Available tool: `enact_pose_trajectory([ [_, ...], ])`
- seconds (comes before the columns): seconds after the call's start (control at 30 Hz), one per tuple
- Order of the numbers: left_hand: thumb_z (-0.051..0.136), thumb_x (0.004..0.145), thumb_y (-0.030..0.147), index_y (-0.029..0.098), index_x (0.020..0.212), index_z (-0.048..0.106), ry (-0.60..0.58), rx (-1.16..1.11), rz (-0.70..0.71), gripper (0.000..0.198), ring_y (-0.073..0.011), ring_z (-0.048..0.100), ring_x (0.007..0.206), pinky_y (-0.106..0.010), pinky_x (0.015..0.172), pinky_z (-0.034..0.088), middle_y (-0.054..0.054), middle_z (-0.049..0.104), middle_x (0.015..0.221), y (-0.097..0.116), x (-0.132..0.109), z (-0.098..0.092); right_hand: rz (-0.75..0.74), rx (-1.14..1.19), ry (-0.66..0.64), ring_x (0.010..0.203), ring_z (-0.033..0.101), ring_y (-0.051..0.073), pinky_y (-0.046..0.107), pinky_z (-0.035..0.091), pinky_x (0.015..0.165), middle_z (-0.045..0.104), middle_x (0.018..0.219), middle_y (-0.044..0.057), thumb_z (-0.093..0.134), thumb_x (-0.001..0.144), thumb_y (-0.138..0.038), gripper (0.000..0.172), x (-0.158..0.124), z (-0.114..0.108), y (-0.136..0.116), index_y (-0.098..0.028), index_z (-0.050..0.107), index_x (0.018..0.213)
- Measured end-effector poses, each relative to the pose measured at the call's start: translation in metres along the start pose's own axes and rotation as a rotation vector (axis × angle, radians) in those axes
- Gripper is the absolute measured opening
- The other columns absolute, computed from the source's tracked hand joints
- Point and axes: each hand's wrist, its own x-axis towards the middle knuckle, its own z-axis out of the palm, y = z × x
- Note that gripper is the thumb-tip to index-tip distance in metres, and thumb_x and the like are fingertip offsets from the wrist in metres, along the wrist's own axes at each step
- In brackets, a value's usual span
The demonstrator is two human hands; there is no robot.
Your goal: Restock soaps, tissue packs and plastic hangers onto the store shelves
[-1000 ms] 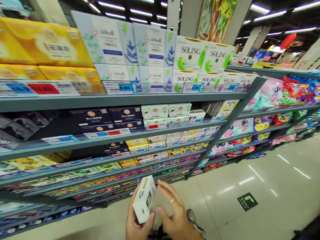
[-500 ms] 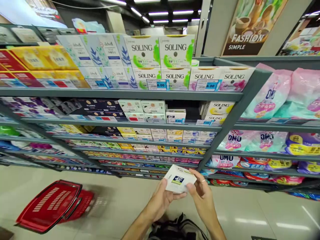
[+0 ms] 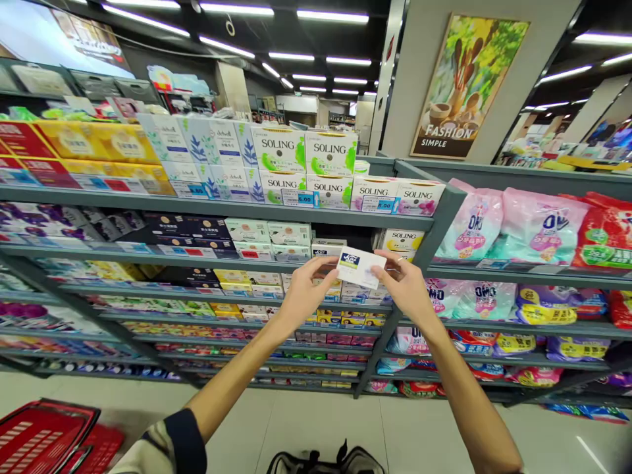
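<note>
A small white soap box [image 3: 363, 270] with a navy and green label is held out in front of the shelves. My left hand [image 3: 307, 289] pinches its left end between thumb and fingers. At the right end, my right hand [image 3: 403, 284] grips it with the thumb on the front face. Just behind the held box, a similar white box [image 3: 323, 248] stands on the second shelf, beside a dark gap. Pale green and white boxes [image 3: 290, 234] stand left of it, and yellow and white SOLING boxes [image 3: 403, 238] to the right of the gap.
SOLING boxes [image 3: 330, 153] are stacked on the top shelf [image 3: 222, 209]. Detergent bags [image 3: 469, 220] fill the shelves to the right. A red shopping basket [image 3: 44, 434] is on the floor at lower left. A dark bag [image 3: 326, 464] shows below me.
Both hands have raised the soap box from low over the floor to the second shelf, arms stretched forward. My view has tilted up, and the basket sits further left and lower.
</note>
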Motion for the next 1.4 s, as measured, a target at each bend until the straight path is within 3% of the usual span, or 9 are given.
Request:
enact_pose_trajectory([
  [0.23, 0.054, 0.100, 0.025, 0.022, 0.149, 0.056, -0.144, 0.136, 0.148, 0.049, -0.0253, 0.071, 0.122, -0.046, 0.106, 0.059, -0.010, 0.074, 0.134, 0.005, 0.054, -0.006, -0.372, -0.318, 0.055, 0.094, 0.074, 0.025, 0.044, 0.063, 0.091, 0.075, 0.121, 0.011, 0.067, 0.097, -0.038, 0.040, 0.047, -0.012, 0.003, -0.023, 0.067, 0.134],
  [0.37, 0.051, 0.101, 0.023, 0.022, 0.141, 0.063, -0.186, 0.163, 0.205, 0.042, -0.0249, 0.069, 0.127, -0.045, 0.110, 0.056, -0.010, 0.072, 0.139, 0.000, 0.063, -0.010, -0.548, -0.450, 0.133, 0.124, 0.067, 0.030, 0.049, 0.058, 0.106, 0.070, 0.134, 0.014, 0.060, 0.101, -0.030, 0.036, 0.048, -0.009, 0.016, -0.024, 0.064, 0.137],
  [0.47, 0.050, 0.101, 0.023, 0.020, 0.143, 0.060, -0.175, 0.213, 0.198, 0.043, -0.0262, 0.069, 0.128, -0.045, 0.109, 0.056, -0.011, 0.072, 0.139, -0.004, 0.063, -0.010, -0.608, -0.533, 0.182, 0.130, 0.065, 0.030, 0.051, 0.054, 0.113, 0.069, 0.136, 0.015, 0.056, 0.103, -0.027, 0.037, 0.044, -0.002, 0.026, -0.024, 0.062, 0.140],
  [0.63, 0.050, 0.101, 0.023, 0.019, 0.148, 0.053, -0.154, 0.333, 0.298, 0.048, -0.0269, 0.067, 0.128, -0.044, 0.107, 0.056, -0.013, 0.070, 0.141, -0.011, 0.065, -0.010, -0.647, -0.571, 0.242, 0.132, 0.063, 0.030, 0.052, 0.052, 0.115, 0.068, 0.137, 0.016, 0.054, 0.104, -0.024, 0.039, 0.039, 0.003, 0.032, -0.023, 0.059, 0.143],
  [0.73, 0.050, 0.101, 0.024, 0.017, 0.143, 0.056, -0.133, 0.489, 0.393, 0.043, -0.0301, 0.062, 0.130, -0.051, 0.110, 0.053, -0.017, 0.068, 0.139, -0.019, 0.073, -0.009, -0.646, -0.570, 0.234, 0.135, 0.061, 0.029, 0.052, 0.051, 0.117, 0.067, 0.139, 0.016, 0.052, 0.105, -0.023, 0.040, 0.037, 0.004, 0.033, -0.023, 0.057, 0.145],
  [0.9, 0.042, 0.102, 0.015, 0.011, 0.138, 0.056, -0.233, 0.724, 0.498, 0.039, -0.0330, 0.052, 0.140, -0.055, 0.118, 0.046, -0.020, 0.065, 0.139, -0.035, 0.089, 0.004, -0.564, -0.549, 0.209, 0.136, 0.060, 0.028, 0.053, 0.049, 0.118, 0.066, 0.141, 0.014, 0.050, 0.106, -0.027, 0.041, 0.034, 0.005, 0.034, -0.025, 0.056, 0.146],
  [1.07, 0.045, 0.097, 0.008, 0.012, 0.122, 0.062, -0.268, 0.857, 0.453, 0.031, -0.0358, 0.060, 0.124, -0.056, 0.107, 0.052, -0.020, 0.070, 0.118, -0.042, 0.099, 0.010, -0.526, -0.524, 0.227, 0.136, 0.060, 0.028, 0.053, 0.049, 0.117, 0.065, 0.142, 0.015, 0.051, 0.106, -0.029, 0.040, 0.034, 0.006, 0.035, -0.024, 0.057, 0.145],
  [1.2, 0.043, 0.087, -0.006, 0.011, 0.130, 0.059, -0.282, 0.926, 0.421, 0.049, -0.0338, 0.059, 0.125, -0.052, 0.109, 0.052, -0.020, 0.064, 0.129, -0.041, 0.101, 0.004, -0.521, -0.519, 0.243, 0.133, 0.062, 0.028, 0.051, 0.051, 0.115, 0.067, 0.139, 0.016, 0.052, 0.106, -0.028, 0.037, 0.036, 0.006, 0.036, -0.022, 0.059, 0.141],
  [1.4, 0.044, 0.088, -0.004, 0.008, 0.129, 0.060, -0.297, 0.904, 0.404, 0.045, -0.0351, 0.058, 0.122, -0.052, 0.106, 0.053, -0.021, 0.063, 0.131, -0.040, 0.100, 0.001, -0.511, -0.520, 0.246, 0.135, 0.060, 0.029, 0.053, 0.049, 0.117, 0.066, 0.141, 0.016, 0.050, 0.106, -0.028, 0.038, 0.035, 0.006, 0.031, -0.022, 0.059, 0.142],
])
